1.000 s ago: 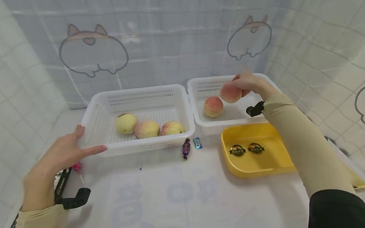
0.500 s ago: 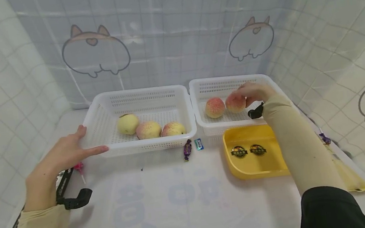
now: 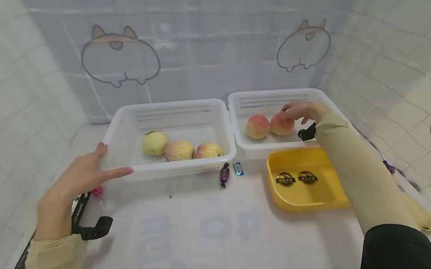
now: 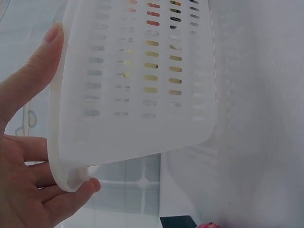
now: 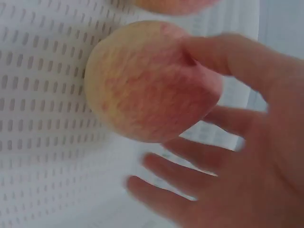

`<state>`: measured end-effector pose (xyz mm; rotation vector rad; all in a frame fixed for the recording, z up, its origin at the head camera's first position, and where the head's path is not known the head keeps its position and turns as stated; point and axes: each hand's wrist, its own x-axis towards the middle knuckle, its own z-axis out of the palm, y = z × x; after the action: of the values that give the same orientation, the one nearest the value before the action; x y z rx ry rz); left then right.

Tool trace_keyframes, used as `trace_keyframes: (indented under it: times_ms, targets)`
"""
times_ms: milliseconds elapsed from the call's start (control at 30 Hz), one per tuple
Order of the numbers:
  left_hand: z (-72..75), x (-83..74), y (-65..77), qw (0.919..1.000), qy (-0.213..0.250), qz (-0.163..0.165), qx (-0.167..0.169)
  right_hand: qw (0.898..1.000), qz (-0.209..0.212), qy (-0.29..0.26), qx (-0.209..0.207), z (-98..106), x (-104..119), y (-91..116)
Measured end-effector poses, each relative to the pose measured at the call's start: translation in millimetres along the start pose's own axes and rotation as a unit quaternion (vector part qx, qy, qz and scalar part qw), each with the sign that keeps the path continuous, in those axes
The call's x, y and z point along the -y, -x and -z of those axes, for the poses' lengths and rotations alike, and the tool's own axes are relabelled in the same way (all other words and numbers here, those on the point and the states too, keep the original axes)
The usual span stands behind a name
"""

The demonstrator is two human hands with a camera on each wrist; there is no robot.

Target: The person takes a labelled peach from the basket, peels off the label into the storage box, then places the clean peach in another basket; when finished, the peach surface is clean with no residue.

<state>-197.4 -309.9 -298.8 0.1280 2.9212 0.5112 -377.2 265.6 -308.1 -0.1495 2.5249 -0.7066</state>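
Observation:
My left hand (image 3: 79, 176) holds the front left corner of the larger white plastic basket (image 3: 187, 167). In the left wrist view its thumb presses the rim and the little finger shows past the corner. That basket contains a pale yellow peach (image 3: 154, 143) and two blushed ones. Inside the smaller white basket (image 3: 257, 148), two pink peaches (image 3: 258, 126) sit side by side. Over the right one, a peach (image 5: 147, 83) resting on the perforated floor, is my right hand (image 3: 306, 110). Its thumb and forefinger are at the fruit's side; its other fingers spread loosely, apart from it.
A yellow tray (image 3: 312, 202) with two black stickers stands before the smaller basket. A purple-wrapped candy (image 3: 224, 175) and a small blue-green packet (image 3: 237, 169) lie between baskets and tray. A pink lollipop (image 3: 98, 192) is near my left wrist, a yellow packet (image 3: 423, 214) at the right edge.
My right hand has lowered the peach onto the basket floor beside the other one, then drawn back slightly right, loosening its fingers. The left hand keeps its place at the basket corner.

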Motion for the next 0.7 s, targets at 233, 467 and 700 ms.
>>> trace_keyframes:
  times_ms: [233,467,700]
  targets:
    - [2.9,-0.9,-0.5,1.0,-0.009,-0.003,0.0,0.985,0.108,0.073,-0.114,1,68,15]
    - [5.0,4.2,2.5,1.0,-0.005,0.006,0.004,0.943,0.28,0.174,-0.042,-51,181,30]
    - [5.5,7.9,4.6,0.9999,-0.006,0.011,-0.002,0.926,0.253,0.272,0.07,-107,260,9]
